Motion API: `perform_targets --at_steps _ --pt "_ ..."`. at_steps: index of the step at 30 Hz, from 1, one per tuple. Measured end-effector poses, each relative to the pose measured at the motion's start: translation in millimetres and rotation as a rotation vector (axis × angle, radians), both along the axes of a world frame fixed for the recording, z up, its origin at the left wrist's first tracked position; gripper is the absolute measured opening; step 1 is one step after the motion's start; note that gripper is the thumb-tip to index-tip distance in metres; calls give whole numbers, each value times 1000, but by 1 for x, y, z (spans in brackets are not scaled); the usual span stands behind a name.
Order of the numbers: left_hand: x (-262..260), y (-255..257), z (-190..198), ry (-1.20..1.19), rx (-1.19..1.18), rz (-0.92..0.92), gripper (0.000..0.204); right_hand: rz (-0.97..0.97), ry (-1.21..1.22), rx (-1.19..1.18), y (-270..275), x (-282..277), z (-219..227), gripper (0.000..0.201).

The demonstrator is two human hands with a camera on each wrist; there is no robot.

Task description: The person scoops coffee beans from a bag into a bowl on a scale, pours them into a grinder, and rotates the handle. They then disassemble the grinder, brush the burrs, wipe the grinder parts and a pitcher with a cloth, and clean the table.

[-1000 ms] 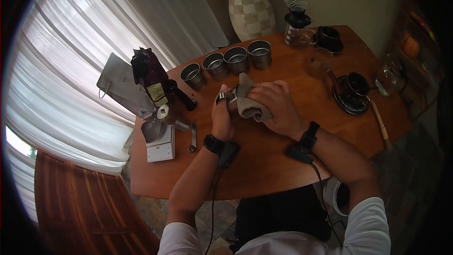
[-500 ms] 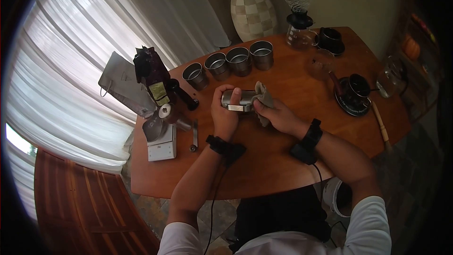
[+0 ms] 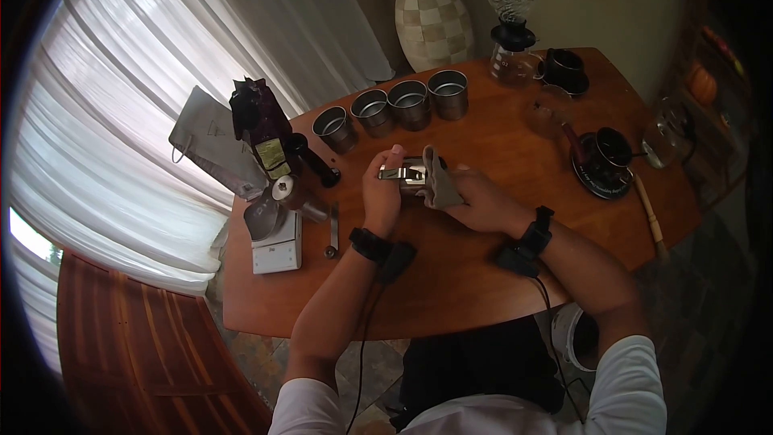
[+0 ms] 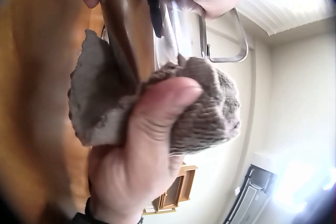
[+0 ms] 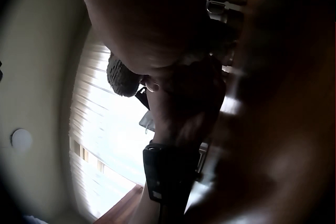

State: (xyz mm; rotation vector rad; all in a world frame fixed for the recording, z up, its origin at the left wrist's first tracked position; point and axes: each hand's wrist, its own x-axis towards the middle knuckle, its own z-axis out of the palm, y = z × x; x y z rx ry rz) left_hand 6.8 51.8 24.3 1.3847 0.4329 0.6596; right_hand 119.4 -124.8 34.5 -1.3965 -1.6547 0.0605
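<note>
In the head view, my left hand [image 3: 382, 201] grips a shiny metal cup [image 3: 414, 172] with a wire handle, held over the wooden table. My right hand [image 3: 485, 203] holds a grey-brown cloth [image 3: 440, 182] against the cup's right end. Seen from the left wrist, the right thumb lies across the bunched, ribbed cloth [image 4: 202, 121], and the bent wire handle [image 4: 242, 50] sticks out beside the left hand's fingers. The right fingers are mostly hidden behind the cloth. The right wrist view is dark, with only a bit of cloth [image 5: 122, 77] showing past the hand.
Several metal cups [image 3: 411, 105] stand in a row behind the hands. Left are a white scale [image 3: 277, 254], a hand grinder [image 3: 296, 196] and a dark bag [image 3: 262, 125]. Right are a glass dripper set [image 3: 512, 36], a black cup on a saucer [image 3: 608, 157] and a brush [image 3: 646, 209].
The cup has turned in my left hand, so its handle now faces up. My right hand has shifted from over the cup to its right end, the cloth still in it.
</note>
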Motion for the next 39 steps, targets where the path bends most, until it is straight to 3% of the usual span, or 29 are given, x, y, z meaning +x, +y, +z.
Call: perform_targets --at_steps 1,3,4,6,10,12,13,14,16,18,22,27,31,33,35,37,39 --pt "0 -2 1 -18 23 13 39 1 -1 1 -2 1 4 19" --pt "0 -7 6 -33 46 24 39 -1 959 -137 -7 3 17 27" --pt "-1 -9 9 -48 13 19 39 -3 959 -137 -6 7 17 27" --pt "-1 -10 10 -67 -20 18 39 -111 1099 117 -5 15 18 38" --pt "2 -8 0 -76 -141 -44 38 -146 1097 273 -8 12 26 34" --pt "0 -10 2 -77 -158 -66 37 -13 879 116 -14 7 27 36" --pt "-2 -13 7 -43 -159 -110 37 -14 880 117 -12 3 29 36" --pt "-3 -16 9 -8 -161 -154 39 -28 563 186 -6 -2 32 36" --pt "1 -13 -6 -65 -144 -148 33 -45 248 248 -6 -6 33 37" --pt "1 -12 -13 -124 -128 -140 28 -126 -34 139 -10 -6 32 41" --pt "-4 -10 -4 -7 25 -198 34 -178 -34 57 -10 5 24 42" --pt "-5 -24 11 33 205 -61 25 -356 47 -46 -10 3 19 26" --pt "-6 -37 15 3 371 70 28 -399 150 -141 -7 14 7 27" --pt "-7 -39 17 14 422 118 30 -275 482 -257 -4 19 0 28" --pt "-10 -38 20 -78 581 145 34 -218 604 -280 1 23 -13 28" --pt "-9 -36 20 -103 584 140 34 -158 722 -304 0 21 -8 30" --pt "-8 -30 17 -126 587 139 33 30 1154 -462 -4 18 3 26"
